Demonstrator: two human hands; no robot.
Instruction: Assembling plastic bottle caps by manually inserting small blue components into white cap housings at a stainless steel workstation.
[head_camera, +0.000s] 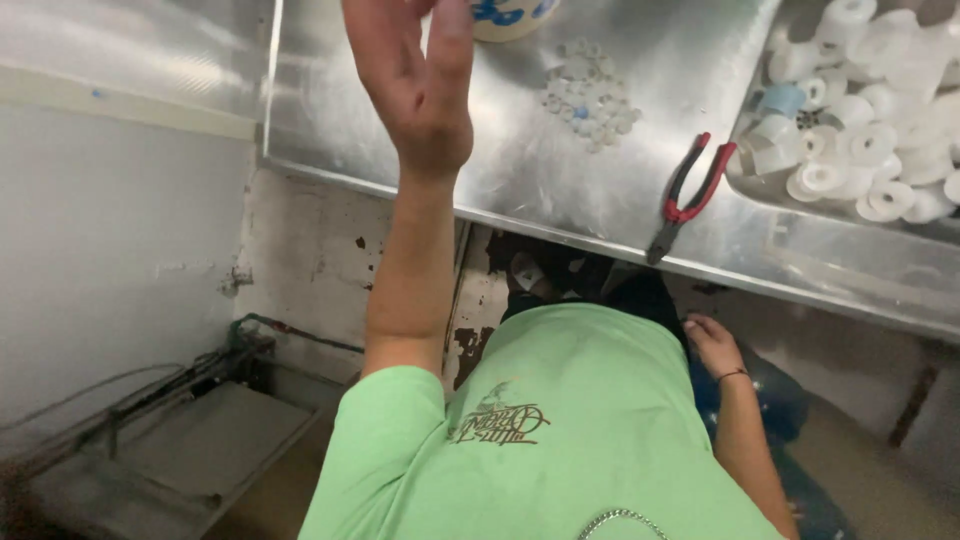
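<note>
Stainless-steel table fills the view; red-handled pliers and clear small rings lie untouched. Left hand hovers spread above the table, holding nothing. Right hand rests loosely open on the lap, below the edge.

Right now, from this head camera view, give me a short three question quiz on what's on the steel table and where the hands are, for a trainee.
1. True or false: the left hand grips the red-handled pliers.
2. Where does the right hand rest? A) on the pile of small clear plastic rings B) below the steel table edge, near the lap C) in the tray of white plastic caps
3. Fill in: the pliers lie between the pile of rings and the ____.

Key: 1 false, the hand is raised, open and empty. 2 B. 3 tray.
</note>
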